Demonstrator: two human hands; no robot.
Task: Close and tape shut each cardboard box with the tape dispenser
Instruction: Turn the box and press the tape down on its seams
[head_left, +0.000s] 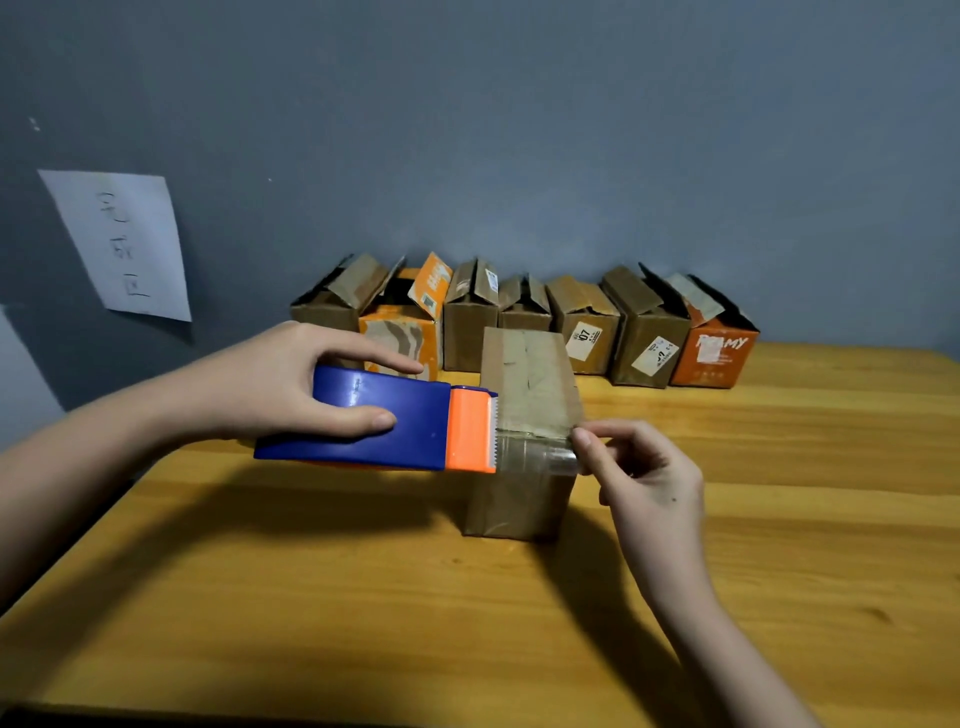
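My left hand (291, 384) gripped the tape dispenser (379, 421); my right hand (644, 467) pinched the tape end (558, 460) by the closed box (524, 415).

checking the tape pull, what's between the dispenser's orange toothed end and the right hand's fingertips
In the head view, a short stretch of clear tape spans from the blue and orange tape dispenser to the right hand, in front of the closed brown cardboard box.

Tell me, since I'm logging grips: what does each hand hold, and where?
Left hand grips the dispenser by its blue body; right hand pinches the free tape end.
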